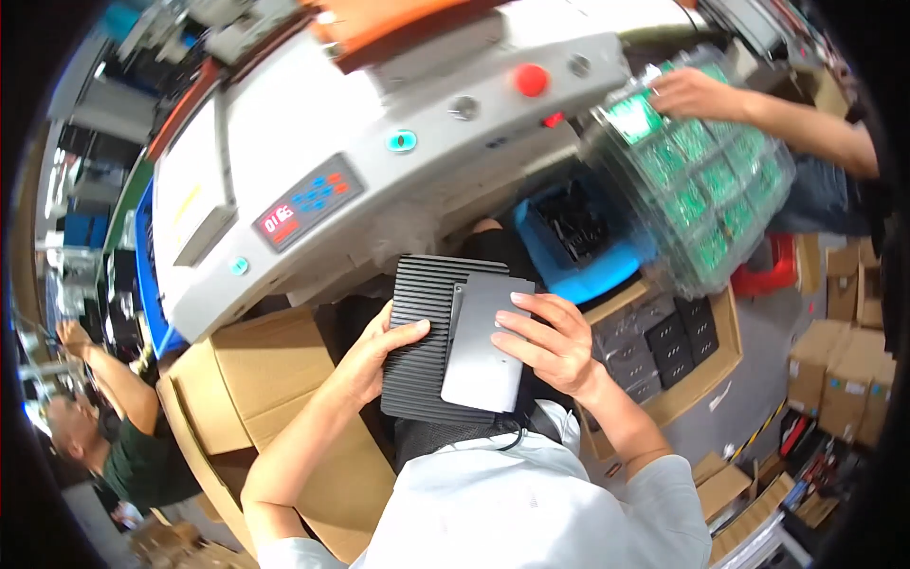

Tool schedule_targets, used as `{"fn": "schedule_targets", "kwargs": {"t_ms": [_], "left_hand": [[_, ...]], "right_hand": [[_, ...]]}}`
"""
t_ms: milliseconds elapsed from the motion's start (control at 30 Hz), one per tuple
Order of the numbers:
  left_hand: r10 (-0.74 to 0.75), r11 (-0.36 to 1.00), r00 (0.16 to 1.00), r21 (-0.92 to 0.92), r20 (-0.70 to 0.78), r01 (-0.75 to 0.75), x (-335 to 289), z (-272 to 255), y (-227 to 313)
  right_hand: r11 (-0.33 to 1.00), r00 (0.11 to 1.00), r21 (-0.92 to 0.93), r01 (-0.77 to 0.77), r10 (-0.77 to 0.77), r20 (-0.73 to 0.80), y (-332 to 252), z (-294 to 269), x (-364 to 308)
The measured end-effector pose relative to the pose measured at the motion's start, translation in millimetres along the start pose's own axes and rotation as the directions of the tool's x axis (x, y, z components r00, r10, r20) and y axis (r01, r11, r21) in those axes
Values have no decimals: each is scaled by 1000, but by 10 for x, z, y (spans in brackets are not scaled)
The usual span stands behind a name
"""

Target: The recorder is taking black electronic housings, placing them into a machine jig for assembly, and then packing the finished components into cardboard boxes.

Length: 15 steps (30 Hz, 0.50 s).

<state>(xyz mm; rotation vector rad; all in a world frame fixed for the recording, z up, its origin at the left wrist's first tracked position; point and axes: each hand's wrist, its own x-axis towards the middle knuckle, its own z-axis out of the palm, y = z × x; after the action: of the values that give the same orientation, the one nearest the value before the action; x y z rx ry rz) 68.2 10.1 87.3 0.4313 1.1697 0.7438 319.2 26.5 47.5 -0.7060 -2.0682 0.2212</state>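
Fingers [536,332] of the right hand [569,358] are laid on the upper face of a flat grey plate [481,365], close to its right edge; the right thumb is hidden, so I cannot tell how it presses. The left hand [365,362] grasps a black ribbed casing [413,365] at its left edge, with the thumb on the ribs and the other fingers mostly hidden beneath. The grey plate lies over the right part of the casing, and both are before the person's waist.

The long axis of the casing runs from the body toward the white machine [427,142], while its ribs go crosswise. The plate has its long axis nearly the same way, its far end leaning slightly to the right.

Beyond the right hand stands a blue bin [607,283] containing black parts. Farther right, a co-worker's hand [697,95] is at a clear tray [684,266] with green circuit boards.
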Motion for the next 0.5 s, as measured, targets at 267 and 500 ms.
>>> {"fn": "schedule_targets", "kwargs": {"t_ms": [267, 500], "left_hand": [[109, 988, 993, -109, -41, -113, -679, -357, 177], [95, 955, 995, -284, 10, -89, -824, -738, 123]], "right_hand": [[962, 933, 123, 244, -268, 242, -345, 258, 573], [911, 797, 163, 378, -410, 444, -564, 349, 875]]}}
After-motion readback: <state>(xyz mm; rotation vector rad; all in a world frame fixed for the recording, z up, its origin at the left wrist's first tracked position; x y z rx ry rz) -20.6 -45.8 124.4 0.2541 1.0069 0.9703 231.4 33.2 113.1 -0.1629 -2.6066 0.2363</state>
